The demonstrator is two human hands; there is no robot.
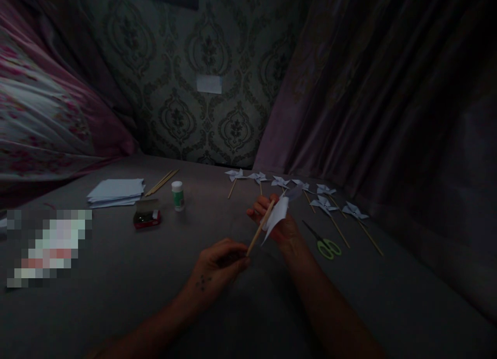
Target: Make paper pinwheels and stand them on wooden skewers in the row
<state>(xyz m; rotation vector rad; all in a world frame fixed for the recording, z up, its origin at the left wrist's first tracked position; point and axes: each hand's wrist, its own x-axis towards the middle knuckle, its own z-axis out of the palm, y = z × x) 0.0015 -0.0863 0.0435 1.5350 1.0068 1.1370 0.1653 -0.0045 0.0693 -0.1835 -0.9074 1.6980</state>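
The lower end of a wooden stick is pinched between the thumb and fingers of the left hand. By the curled fingers of the right hand, the stick's upper end and a white paper pinwheel are held. This pinwheel is raised above the bench, near the middle, its blades curved and dimly lit; whether it is fastened cannot be told. Seven pinwheels on sticks, seemingly finished, are laid out far right, with green-handled scissors near them. Apparently left unused, far left, are stacked paper and spare sticks.
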